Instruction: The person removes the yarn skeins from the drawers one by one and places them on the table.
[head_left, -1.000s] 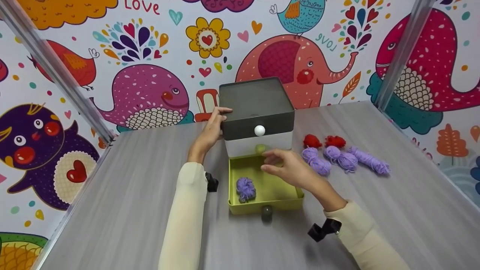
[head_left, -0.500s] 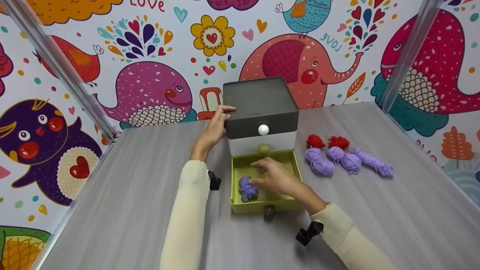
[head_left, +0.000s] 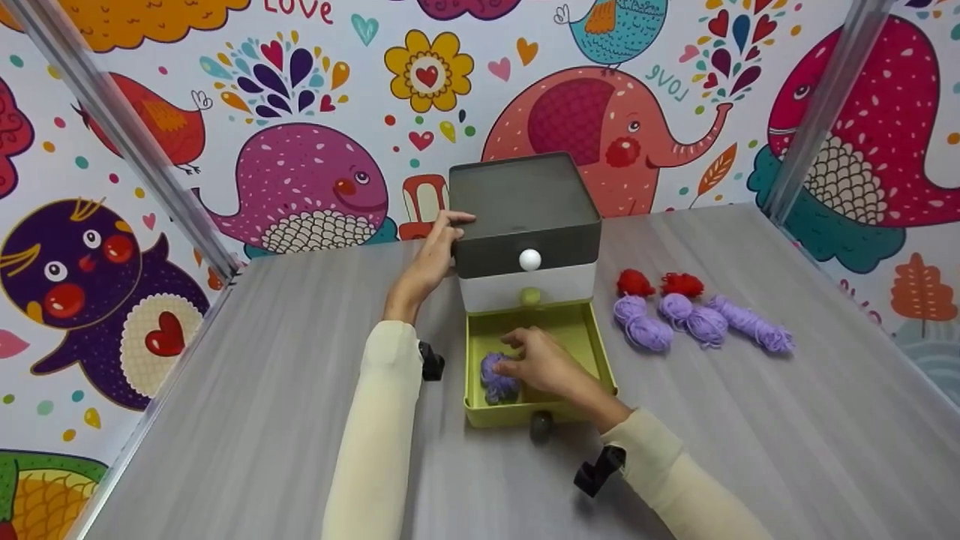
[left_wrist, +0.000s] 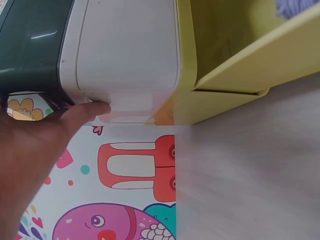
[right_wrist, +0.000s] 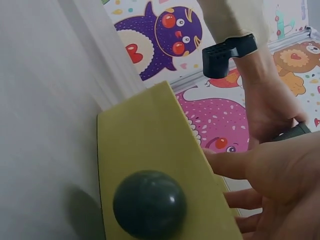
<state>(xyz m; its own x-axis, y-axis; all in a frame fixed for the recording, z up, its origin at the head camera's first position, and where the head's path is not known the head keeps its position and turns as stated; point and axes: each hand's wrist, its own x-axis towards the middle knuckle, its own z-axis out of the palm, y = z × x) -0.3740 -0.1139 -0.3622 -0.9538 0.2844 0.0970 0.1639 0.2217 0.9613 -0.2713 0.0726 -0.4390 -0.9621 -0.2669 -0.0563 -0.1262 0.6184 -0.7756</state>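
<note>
A small drawer box (head_left: pixel 525 191) with a dark grey top tier and a white middle tier stands on the table. Its green bottom drawer (head_left: pixel 495 415) is pulled out, with a dark round knob (head_left: pixel 541 427) in front. A bundle of purple yarn (head_left: pixel 493 375) lies at the drawer's left. Over it my right hand (head_left: pixel 551 367) reaches in, thumb overlapping the yarn and fingers spread apart; contact cannot be made out. My left hand (head_left: pixel 429 262) holds the box's upper left edge, a finger on top and the thumb (left_wrist: pixel 92 110) against the white side.
On the table right of the box lie two red yarn bundles (head_left: pixel 635 283) and several lilac yarn skeins (head_left: pixel 750 324). Cartoon-printed panels (head_left: pixel 315 172) surround the grey table (head_left: pixel 285 390) at the back and sides, with metal posts at the corners.
My right hand has moved left and down into the green drawer, from its back right to the purple yarn. My left hand keeps its place on the box.
</note>
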